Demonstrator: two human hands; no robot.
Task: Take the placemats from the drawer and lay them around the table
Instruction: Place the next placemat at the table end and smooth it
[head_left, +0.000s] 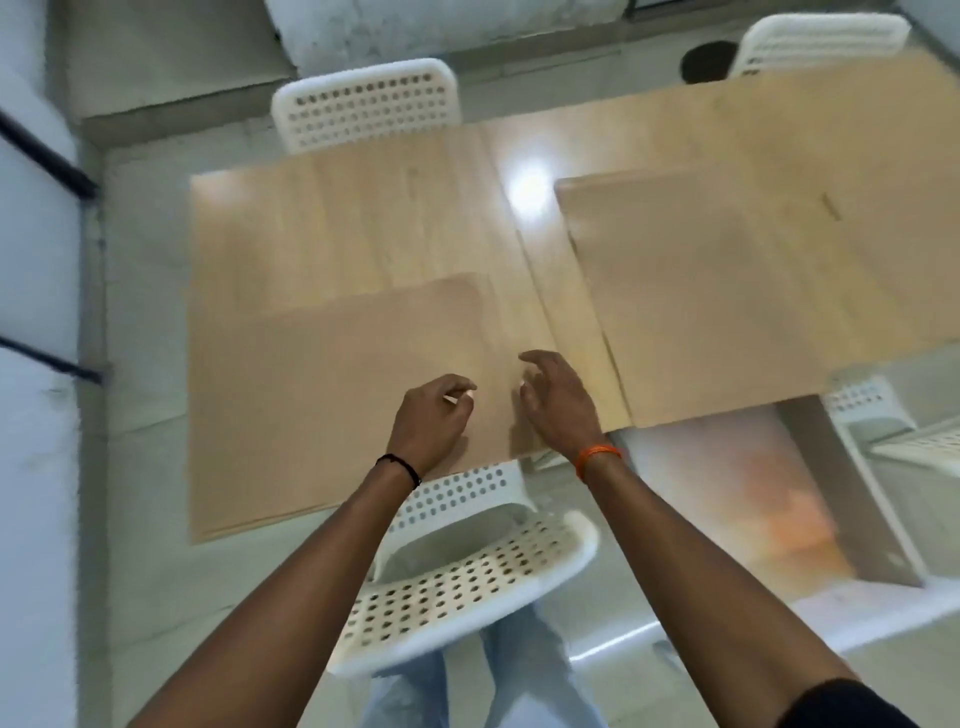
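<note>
A tan placemat (322, 395) lies flat on the near left part of the light wooden table (363, 218), its front edge at the table's edge. A second tan placemat (727, 296) lies on the right part of the table. My left hand (434, 421) hovers over the near placemat's right end with fingers loosely curled and nothing in it. My right hand (558, 397) hangs just beside it, fingers relaxed and spread, over the same placemat's right edge. Neither hand holds a thing.
A white perforated chair (467, 566) stands between me and the table's front edge. Another white chair (369, 104) is tucked at the far side, a third (821, 41) at the far right, a fourth (883, 431) at the near right. A window wall runs along the left.
</note>
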